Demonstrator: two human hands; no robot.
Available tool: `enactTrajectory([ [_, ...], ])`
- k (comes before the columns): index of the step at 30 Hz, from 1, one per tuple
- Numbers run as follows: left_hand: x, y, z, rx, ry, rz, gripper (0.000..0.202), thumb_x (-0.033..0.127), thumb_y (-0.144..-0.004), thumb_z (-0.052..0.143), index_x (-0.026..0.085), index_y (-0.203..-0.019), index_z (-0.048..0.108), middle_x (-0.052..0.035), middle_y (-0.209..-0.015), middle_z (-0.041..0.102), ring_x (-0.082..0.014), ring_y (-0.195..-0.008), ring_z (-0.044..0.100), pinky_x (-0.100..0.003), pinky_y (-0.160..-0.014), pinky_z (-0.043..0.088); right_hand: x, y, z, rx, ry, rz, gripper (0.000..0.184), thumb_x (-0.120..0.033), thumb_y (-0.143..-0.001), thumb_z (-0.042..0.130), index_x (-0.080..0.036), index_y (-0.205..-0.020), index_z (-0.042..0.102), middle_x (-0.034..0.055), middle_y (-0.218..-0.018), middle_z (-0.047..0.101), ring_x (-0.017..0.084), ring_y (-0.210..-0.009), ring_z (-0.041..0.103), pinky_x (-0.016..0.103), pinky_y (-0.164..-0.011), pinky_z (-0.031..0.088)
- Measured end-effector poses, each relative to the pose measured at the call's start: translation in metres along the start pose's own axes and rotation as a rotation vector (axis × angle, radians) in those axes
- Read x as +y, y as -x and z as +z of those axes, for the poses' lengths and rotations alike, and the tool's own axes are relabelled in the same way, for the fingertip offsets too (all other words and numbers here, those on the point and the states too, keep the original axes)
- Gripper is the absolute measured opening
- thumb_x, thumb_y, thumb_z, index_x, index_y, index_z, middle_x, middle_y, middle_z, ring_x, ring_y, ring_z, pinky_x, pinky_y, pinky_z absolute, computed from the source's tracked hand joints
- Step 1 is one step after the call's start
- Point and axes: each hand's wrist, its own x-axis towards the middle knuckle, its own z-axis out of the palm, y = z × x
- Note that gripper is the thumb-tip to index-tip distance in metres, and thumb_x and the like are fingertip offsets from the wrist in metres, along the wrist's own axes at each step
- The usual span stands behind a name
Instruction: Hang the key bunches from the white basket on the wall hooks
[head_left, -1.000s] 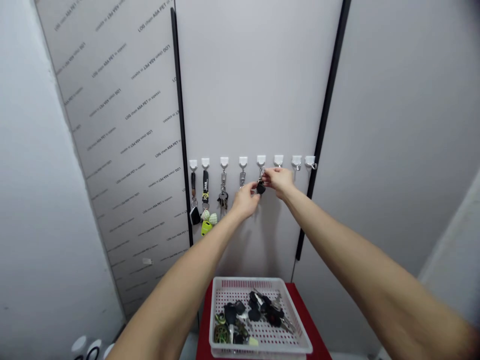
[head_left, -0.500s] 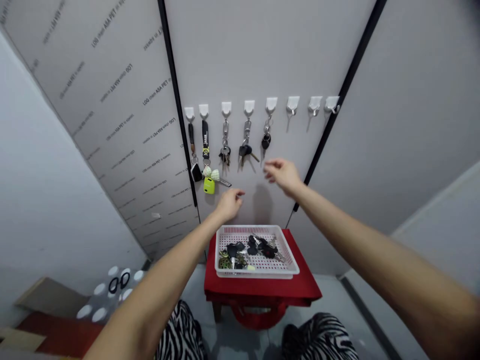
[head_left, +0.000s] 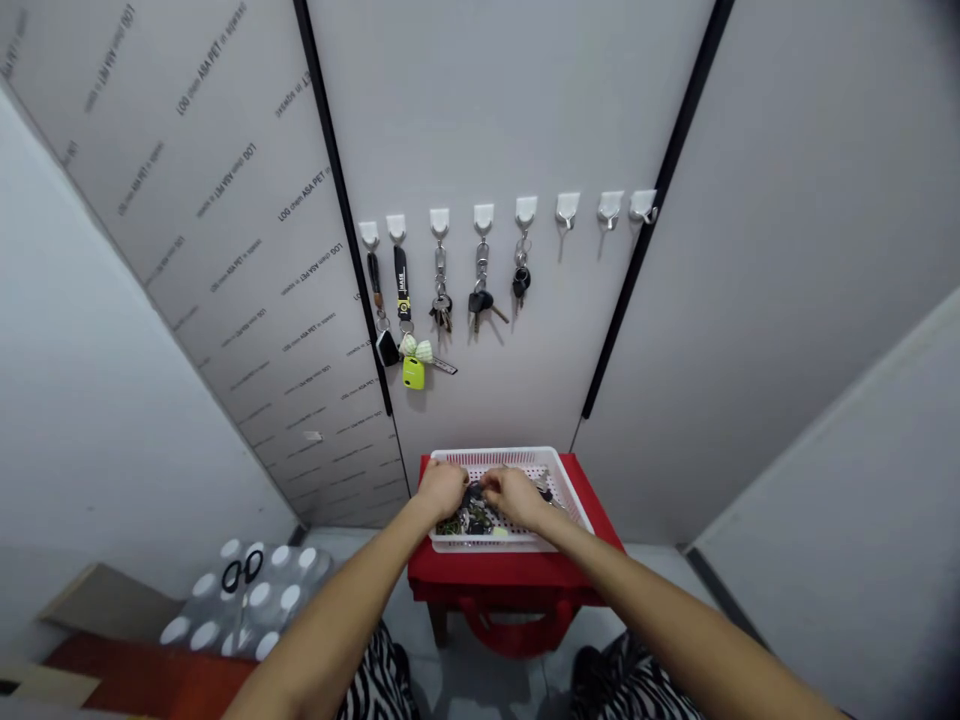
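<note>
Both hands are down inside a white perforated plastic basket [head_left: 568,495] holding a heap of keys [head_left: 474,520]. My left hand [head_left: 444,488] is at the basket's left side, its curled fingers at the dark-headed keys. Close by on the right, my right hand [head_left: 514,497] has its fingers bent in on the same keys, thumb and fingertips close together. The fingers partly hide what they grip. More keys [head_left: 545,488] lie to the right of my right hand, partly covered by it.
Key sets hang from white hooks on the panel, among them a lime-green key fob [head_left: 413,373] and dark-headed keys [head_left: 481,300]. The right-hand hooks [head_left: 610,208] carry nothing. The basket stands on a red-covered stool [head_left: 517,568]. Scissors [head_left: 242,571] lie on packed bottles [head_left: 262,595].
Both hands have dropped from in front of the panel into the basket and closed in on the keys. The hanging keys stay on their hooks. The view has shifted slightly.
</note>
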Motion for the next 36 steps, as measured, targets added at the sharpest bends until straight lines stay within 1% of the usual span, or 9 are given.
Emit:
enactTrajectory([
  [5,0.004,0.000,0.002,0.026,-0.011,-0.017,0.024,0.019,-0.067,0.034,0.014,-0.070,0.058,-0.0114,-0.079,0.058,-0.0192,-0.076,0.051,-0.031,-0.072,0.031,-0.002,-0.002,0.002,-0.021,0.134,-0.004,0.023,-0.015,-0.058,0.044,-0.019,-0.076,0.059,0.0048,-0.074,0.060,0.014,-0.068,0.051,0.022,-0.061,0.034],
  [8,0.005,-0.002,0.002,0.034,0.028,-0.053,0.025,0.019,-0.067,0.033,0.014,-0.068,0.058,-0.0103,-0.076,0.058,-0.0176,-0.073,0.051,-0.029,-0.069,0.032,-0.003,-0.004,0.004,-0.046,0.149,-0.003,0.023,-0.016,-0.059,0.044,-0.019,-0.076,0.059,0.0056,-0.078,0.059,0.015,-0.075,0.050,0.024,-0.067,0.033],
  [12,0.000,-0.008,-0.009,0.064,0.302,-0.076,0.025,0.026,-0.067,0.036,0.013,-0.068,0.057,-0.0044,-0.069,0.058,-0.0128,-0.064,0.049,-0.022,-0.059,0.035,-0.005,-0.006,-0.005,0.033,-0.046,-0.069,0.024,-0.017,-0.061,0.042,-0.017,-0.078,0.059,0.0046,-0.081,0.059,0.014,-0.076,0.050,0.023,-0.070,0.034],
  [15,-0.002,-0.013,-0.023,0.077,0.604,-0.056,0.022,0.025,-0.064,0.039,0.012,-0.067,0.056,-0.0001,-0.059,0.055,-0.0086,-0.056,0.045,-0.018,-0.053,0.034,-0.007,-0.008,-0.021,0.079,-0.252,-0.042,0.023,-0.022,-0.064,0.040,-0.015,-0.074,0.059,0.0038,-0.072,0.060,0.012,-0.064,0.050,0.022,-0.062,0.036],
  [19,0.003,-0.019,-0.043,0.092,0.943,-0.050,0.016,0.019,-0.062,0.041,0.010,-0.062,0.054,0.0034,-0.048,0.047,-0.0054,-0.047,0.040,-0.017,-0.049,0.033,-0.008,-0.011,-0.047,0.117,-0.373,0.017,0.022,-0.028,-0.062,0.043,-0.012,-0.065,0.057,0.0021,-0.059,0.057,0.010,-0.053,0.047,0.021,-0.053,0.035],
  [24,0.015,-0.031,-0.065,0.176,1.128,-0.015,0.011,0.016,-0.060,0.043,0.010,-0.057,0.051,0.0044,-0.047,0.045,-0.0045,-0.045,0.040,-0.018,-0.050,0.035,-0.010,-0.015,-0.080,0.129,-0.536,0.052,0.019,-0.029,-0.060,0.046,-0.012,-0.059,0.053,-0.0025,-0.047,0.048,0.006,-0.043,0.041,0.019,-0.046,0.034],
  [28,0.028,-0.044,-0.087,0.365,1.137,0.050,0.009,0.015,-0.060,0.046,0.010,-0.064,0.052,0.0014,-0.056,0.052,-0.0057,-0.053,0.044,-0.018,-0.057,0.037,-0.014,-0.021,-0.118,0.221,-0.664,0.101,0.016,-0.027,-0.058,0.048,-0.011,-0.056,0.051,-0.0038,-0.042,0.046,0.005,-0.039,0.040,0.018,-0.042,0.034],
  [32,0.045,-0.056,-0.115,0.464,1.066,0.157,0.020,0.013,-0.061,0.045,0.010,-0.080,0.052,-0.0043,-0.076,0.056,-0.0080,-0.065,0.048,-0.021,-0.065,0.039,-0.020,-0.034,-0.169,0.419,-0.736,0.119,0.012,-0.023,-0.057,0.049,-0.011,-0.055,0.050,-0.0033,-0.042,0.047,0.004,-0.038,0.042,0.017,-0.040,0.036],
  [36,0.063,-0.069,-0.151,0.576,0.933,0.225,0.033,0.013,-0.062,0.044,0.012,-0.095,0.047,-0.0064,-0.092,0.054,-0.0098,-0.073,0.049,-0.023,-0.069,0.039,-0.030,-0.051,-0.222,0.634,-0.785,0.100,0.009,-0.018,-0.058,0.050,-0.011,-0.053,0.049,-0.0036,-0.040,0.046,0.004,-0.037,0.042,0.016,-0.037,0.037],
])
